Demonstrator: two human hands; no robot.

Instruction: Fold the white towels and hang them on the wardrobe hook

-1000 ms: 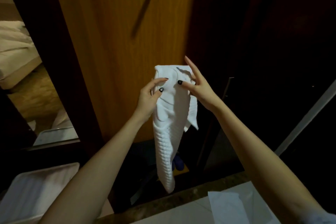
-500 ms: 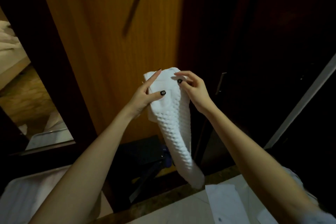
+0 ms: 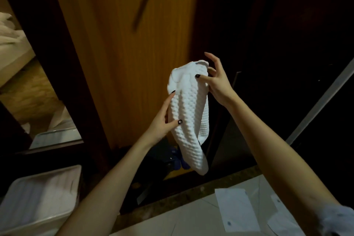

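A white waffle-textured towel (image 3: 188, 109), folded into a long narrow bundle, hangs in the air in front of the wooden wardrobe door (image 3: 130, 48). My right hand (image 3: 215, 80) pinches its bunched top end with thumb and fingers. My left hand (image 3: 162, 120) grips its left side lower down, thumb pressed on the front. The loose tail of the towel dangles to the lower right. The wardrobe hook is out of frame; only a dark slanted shadow shows near the top of the door.
A white plastic bin (image 3: 36, 199) stands at lower left. White paper sheets (image 3: 237, 210) lie on the light counter (image 3: 191, 216) at lower right. A mirror (image 3: 28, 86) to the left reflects a bed. Dark items sit on the wardrobe floor (image 3: 168, 161).
My left hand slid down from the towel's top to its side. My right hand keeps the top end, and the towel has shifted up and right, its tail swinging right.
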